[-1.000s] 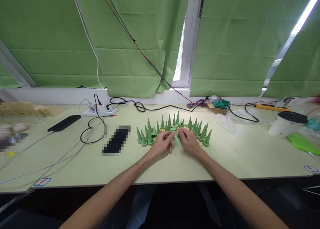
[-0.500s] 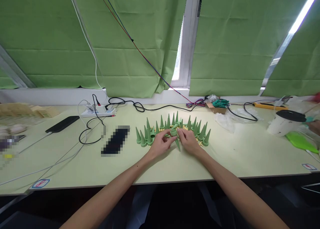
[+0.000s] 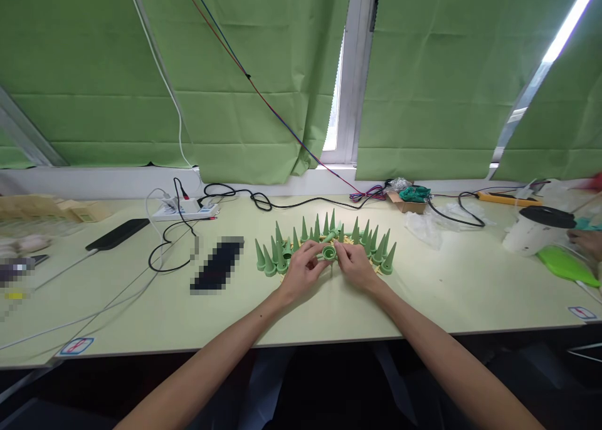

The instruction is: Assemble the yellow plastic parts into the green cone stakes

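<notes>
Between my two hands is a green plastic cone (image 3: 329, 253), its round hollow end turned up toward me. My left hand (image 3: 303, 268) pinches it from the left with thumb and fingers. From the right, the fingertips of my right hand (image 3: 355, 264) close on its rim. Several more green cones (image 3: 269, 262) stand point up on the table in a curved group behind and beside my hands. Another green piece (image 3: 333, 234) lies tilted among them, partly hidden. Small yellowish pieces (image 3: 376, 268) show between the cone bases.
A blurred dark slab (image 3: 217, 264) lies left of the cones on the table (image 3: 423, 298). Farther left are a power strip (image 3: 185, 210), cables and a black phone (image 3: 117, 233). Rightward stand a small box (image 3: 407, 203), a white cup (image 3: 536, 232) and another person's hand (image 3: 586, 237).
The held cone has turned: its point was directed down toward me, and now its hollow end faces me. Both hands stay in nearly the same place.
</notes>
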A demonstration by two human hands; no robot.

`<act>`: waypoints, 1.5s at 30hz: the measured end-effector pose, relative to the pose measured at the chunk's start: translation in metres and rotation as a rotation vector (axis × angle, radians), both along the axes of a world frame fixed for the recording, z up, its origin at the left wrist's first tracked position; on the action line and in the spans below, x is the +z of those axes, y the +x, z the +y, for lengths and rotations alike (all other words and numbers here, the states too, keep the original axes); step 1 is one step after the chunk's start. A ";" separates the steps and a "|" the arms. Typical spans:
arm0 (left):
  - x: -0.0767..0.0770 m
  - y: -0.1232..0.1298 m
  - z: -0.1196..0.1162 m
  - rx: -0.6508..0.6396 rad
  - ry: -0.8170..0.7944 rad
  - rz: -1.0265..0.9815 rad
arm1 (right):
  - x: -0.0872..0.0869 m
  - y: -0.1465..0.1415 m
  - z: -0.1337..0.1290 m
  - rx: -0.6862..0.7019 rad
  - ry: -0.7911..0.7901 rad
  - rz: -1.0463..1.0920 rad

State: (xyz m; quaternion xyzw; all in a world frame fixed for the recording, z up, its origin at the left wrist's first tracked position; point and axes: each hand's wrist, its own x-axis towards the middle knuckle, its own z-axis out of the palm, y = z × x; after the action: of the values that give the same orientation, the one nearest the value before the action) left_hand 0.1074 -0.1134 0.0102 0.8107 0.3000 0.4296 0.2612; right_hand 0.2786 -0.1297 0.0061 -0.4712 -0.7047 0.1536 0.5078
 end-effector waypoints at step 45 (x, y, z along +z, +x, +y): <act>0.007 0.001 0.000 -0.213 -0.536 -0.059 | -0.002 0.000 0.001 0.130 -0.069 -0.104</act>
State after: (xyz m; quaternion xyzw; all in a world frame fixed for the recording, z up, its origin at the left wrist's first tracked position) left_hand 0.1085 -0.1138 0.0174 0.7268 0.3084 0.3285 0.5184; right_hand 0.2789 -0.1283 0.0038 -0.4488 -0.7536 0.1857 0.4429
